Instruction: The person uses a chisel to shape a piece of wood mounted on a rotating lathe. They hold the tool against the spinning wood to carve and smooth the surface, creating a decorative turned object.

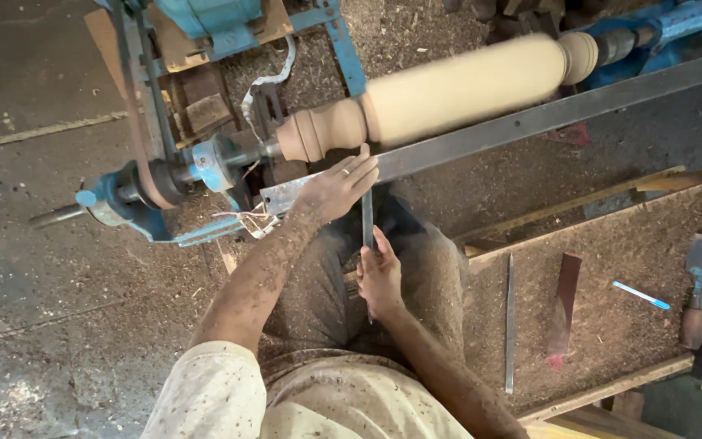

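Chisel (367, 218): long flat steel blade, centre frame, running near-to-far with its tip up on the tool rest (530, 122) just below the workpiece (465, 85). Workpiece = pale wood spindle on the lathe, blurred so prob. spinning; beads already cut at the left end, long plain cylinder to the right.

Left hand (336, 189) lies flat over the blade at the rest, fingers spread, pressing down rather than wrapping it. Right hand (380, 278) nearer the body, closed round the chisel's lower shank.

Step, my read: tool being steadied on the rest, edge at or just short of the wood by the bead/cylinder shoulder; can't tell if it's touching. Next move needs a firm hold-down w/ left hand and slow feed from the right, tip kept low on the rest.

Containers: none proper. Wooden bench (611, 325) at right, sawdust-covered, carries a thin steel rod (510, 325), dark flat blade (564, 309), blue pen (640, 295), wood-handled chisel (697, 284). Blue lathe headstock (136, 199) far left. Shavings all over the floor.
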`<state>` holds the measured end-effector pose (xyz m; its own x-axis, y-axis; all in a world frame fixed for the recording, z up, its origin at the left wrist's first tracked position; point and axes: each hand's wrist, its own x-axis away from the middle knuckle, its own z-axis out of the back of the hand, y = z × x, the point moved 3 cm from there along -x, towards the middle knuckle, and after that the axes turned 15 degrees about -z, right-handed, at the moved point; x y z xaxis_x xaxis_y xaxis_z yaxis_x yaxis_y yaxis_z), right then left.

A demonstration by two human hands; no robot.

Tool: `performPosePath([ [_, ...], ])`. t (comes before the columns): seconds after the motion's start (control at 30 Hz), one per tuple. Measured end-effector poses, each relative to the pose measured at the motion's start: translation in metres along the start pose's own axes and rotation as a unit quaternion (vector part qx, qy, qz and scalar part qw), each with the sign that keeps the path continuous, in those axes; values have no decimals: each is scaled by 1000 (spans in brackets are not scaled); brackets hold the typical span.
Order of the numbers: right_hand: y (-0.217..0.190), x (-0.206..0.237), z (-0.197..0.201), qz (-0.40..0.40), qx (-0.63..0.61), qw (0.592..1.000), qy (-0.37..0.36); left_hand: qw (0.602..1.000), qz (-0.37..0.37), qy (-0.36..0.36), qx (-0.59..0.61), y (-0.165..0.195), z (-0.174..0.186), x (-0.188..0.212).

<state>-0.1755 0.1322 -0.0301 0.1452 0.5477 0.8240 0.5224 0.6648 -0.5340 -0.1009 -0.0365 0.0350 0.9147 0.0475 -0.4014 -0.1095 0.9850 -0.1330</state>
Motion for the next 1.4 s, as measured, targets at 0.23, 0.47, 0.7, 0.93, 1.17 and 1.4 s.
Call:
performPosePath([
  [0.23, -13, -1, 31, 21, 105, 994, -23, 999, -24, 0, -39, 4, -3, 4],
  [0.47, -27, -11, 56, 67, 200, 977, -36, 998, -10, 8, -63, 7, -4, 7],
  [0.7, -53, -8, 59, 69, 218, 971, -64, 997, -4, -9, -78, 7, -11, 9],
  [0.93, -93, 8, 67, 88, 454, 884, 59, 998, 27, -9, -61, 6, -13, 6],
  [1.17, -41, -9, 68, 75, 190, 979, -25, 999, 39, 13, -15, 7, -10, -2],
  [1.4, -20, -6, 40, -34, 85, 996, -3, 999, 34, 11, -2, 3, -3, -8],
])
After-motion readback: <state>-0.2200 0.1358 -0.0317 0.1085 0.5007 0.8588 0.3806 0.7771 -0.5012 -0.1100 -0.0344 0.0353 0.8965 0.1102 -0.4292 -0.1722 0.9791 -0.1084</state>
